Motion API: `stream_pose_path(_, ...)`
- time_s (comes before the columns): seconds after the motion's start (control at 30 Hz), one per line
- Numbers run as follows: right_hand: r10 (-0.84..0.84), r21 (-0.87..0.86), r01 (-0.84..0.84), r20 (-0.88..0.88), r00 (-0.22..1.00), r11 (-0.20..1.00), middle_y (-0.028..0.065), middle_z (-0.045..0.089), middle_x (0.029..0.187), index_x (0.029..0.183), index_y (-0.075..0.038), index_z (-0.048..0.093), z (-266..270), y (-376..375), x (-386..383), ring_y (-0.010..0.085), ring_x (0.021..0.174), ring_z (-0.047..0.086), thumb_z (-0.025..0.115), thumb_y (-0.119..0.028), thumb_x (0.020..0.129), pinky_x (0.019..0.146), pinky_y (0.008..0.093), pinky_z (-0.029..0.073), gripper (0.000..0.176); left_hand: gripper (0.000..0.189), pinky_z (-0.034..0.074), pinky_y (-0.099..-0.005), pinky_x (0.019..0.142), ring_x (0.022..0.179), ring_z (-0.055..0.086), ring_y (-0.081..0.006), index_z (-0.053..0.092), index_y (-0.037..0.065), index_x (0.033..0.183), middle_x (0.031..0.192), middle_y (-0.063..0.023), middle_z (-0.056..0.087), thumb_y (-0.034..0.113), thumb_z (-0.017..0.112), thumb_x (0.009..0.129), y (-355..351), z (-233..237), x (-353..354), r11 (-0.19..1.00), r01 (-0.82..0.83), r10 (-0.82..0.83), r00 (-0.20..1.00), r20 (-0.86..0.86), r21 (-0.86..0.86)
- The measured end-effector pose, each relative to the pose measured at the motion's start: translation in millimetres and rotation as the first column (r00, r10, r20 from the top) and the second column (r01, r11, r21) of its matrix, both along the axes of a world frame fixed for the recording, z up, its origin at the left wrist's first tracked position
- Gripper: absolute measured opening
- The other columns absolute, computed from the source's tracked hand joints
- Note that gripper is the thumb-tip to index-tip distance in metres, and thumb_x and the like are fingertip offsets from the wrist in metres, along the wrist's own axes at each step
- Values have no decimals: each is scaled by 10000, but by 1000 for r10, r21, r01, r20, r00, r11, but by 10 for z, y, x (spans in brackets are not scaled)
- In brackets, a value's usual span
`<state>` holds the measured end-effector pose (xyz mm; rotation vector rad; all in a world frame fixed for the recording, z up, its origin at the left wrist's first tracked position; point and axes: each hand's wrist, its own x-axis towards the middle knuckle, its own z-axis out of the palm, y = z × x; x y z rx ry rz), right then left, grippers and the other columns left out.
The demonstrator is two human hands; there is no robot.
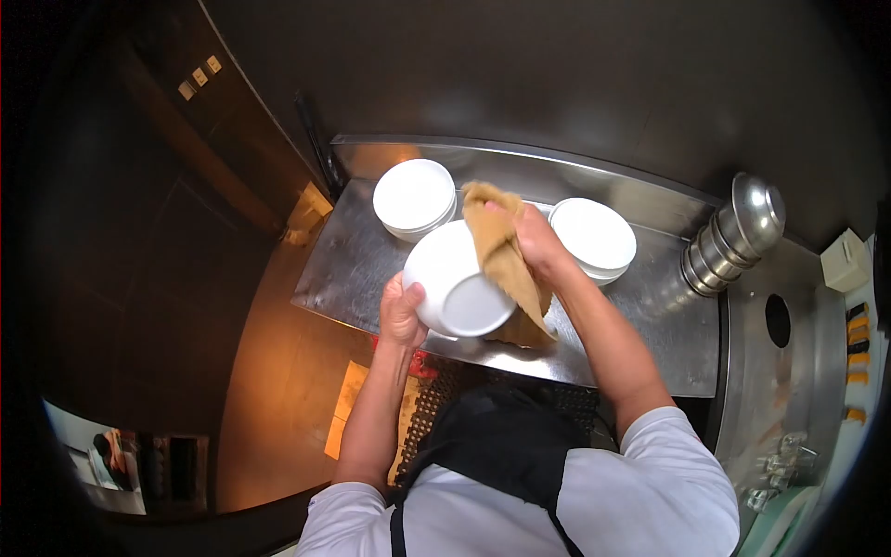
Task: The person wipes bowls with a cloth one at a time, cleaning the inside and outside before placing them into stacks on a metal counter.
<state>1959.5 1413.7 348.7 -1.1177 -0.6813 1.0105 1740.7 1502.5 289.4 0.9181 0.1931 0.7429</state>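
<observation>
A white bowl (434,269) is tilted over the front part of the steel counter, its underside facing up. My left hand (401,311) grips its left edge, the thumb on the outer surface. In my right hand (534,241) is a tan cloth (506,255), bunched at the top and hanging down along the bowl's right side. A stack of white dishes (414,195) stands behind the bowl to the left. Beyond my right wrist is another stack of white dishes (594,234).
The steel counter (673,325) has a raised back edge against a dark wall. Stacked metal bowls (733,232) lean at its right end. Farther right are a round dark opening (778,320), a white box (845,260) and some glasses (784,459).
</observation>
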Motion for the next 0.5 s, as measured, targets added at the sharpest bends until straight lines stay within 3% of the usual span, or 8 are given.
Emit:
stream_pose_path(0.1, -480, 24, 501, 330, 813, 865, 82, 715, 1047, 1184, 30, 648, -555, 175, 358, 163, 889, 684, 597, -251, 1012, 795, 318, 547, 334, 574, 540, -344, 910, 1024, 674, -207, 577, -74, 1232, 1127, -119, 696, 251, 835, 835, -187, -30, 31, 990, -135, 137, 988, -74, 40)
stream_pose_path(0.17, -607, 235, 576, 83, 791, 783, 91, 721, 1033, 1146, 34, 661, -520, -28, 305, 174, 900, 688, 589, -246, 1010, 798, 316, 544, 319, 527, 539, -335, 896, 1012, 672, -197, 596, -65, 1206, 1099, -111, 701, 236, 829, 842, -247, 80, 67, 967, -252, 255, 962, -96, 38)
stream_pose_path(0.2, -587, 314, 546, 44, 809, 777, 105, 714, 1068, 1177, 31, 644, -451, -185, 151, 192, 895, 696, 581, -219, 1009, 787, 333, 549, 307, 498, 538, -341, 901, 1011, 670, -199, 594, -57, 1209, 1131, -117, 692, 234, 807, 865, -209, 30, 46, 956, -290, 293, 951, -99, 45)
stream_pose_path(0.27, -509, 429, 355, 328, 796, 831, 124, 701, 1125, 1271, 37, 572, -927, -335, -130, 204, 919, 703, 584, -212, 995, 784, 330, 558, 371, 481, 538, -347, 904, 1015, 668, -202, 585, -57, 1224, 1149, -121, 684, 222, 786, 887, -178, 76, 88, 938, -334, 323, 940, -113, -93)
stream_pose_path(0.33, -471, 439, 181, 764, 440, 880, 330, 485, 1404, 1509, 49, 311, -795, -478, -667, 405, 1324, 489, 675, -368, 917, 1136, 479, 347, 810, 458, 541, -357, 902, 1028, 661, -208, 563, -64, 1251, 1178, -129, 669, 215, 736, 933, -184, 31, 174, 928, -335, 324, 942, -88, -163)
stream_pose_path(0.37, -400, 368, 163, 873, 280, 916, 362, 371, 1479, 1519, 57, 301, -707, -508, -811, 467, 1390, 368, 671, -387, 911, 1197, 511, 205, 838, 456, 540, -357, 903, 1028, 660, -208, 561, -64, 1253, 1175, -128, 669, 213, 734, 934, -233, 37, 202, 930, -339, 329, 940, -92, -138)
stream_pose_path(0.47, -337, 283, 194, 651, 680, 939, 336, 441, 1456, 1433, 97, 425, -749, -323, -601, 472, 1380, 408, 655, -300, 913, 1185, 496, 251, 693, 444, 536, -358, 908, 1024, 657, -212, 561, -62, 1253, 1176, -123, 665, 190, 731, 929, -418, 108, 245, 928, -363, 357, 931, -76, -85)
stream_pose_path(0.5, -303, 250, 180, 655, 693, 951, 325, 464, 1443, 1418, 97, 450, -772, -344, -584, 474, 1380, 413, 662, -282, 910, 1173, 500, 281, 669, 458, 531, -372, 930, 1063, 649, -225, 547, -53, 1277, 1199, -129, 659, 199, 721, 937, -455, 70, 188, 919, -384, 375, 922, -101, -90)
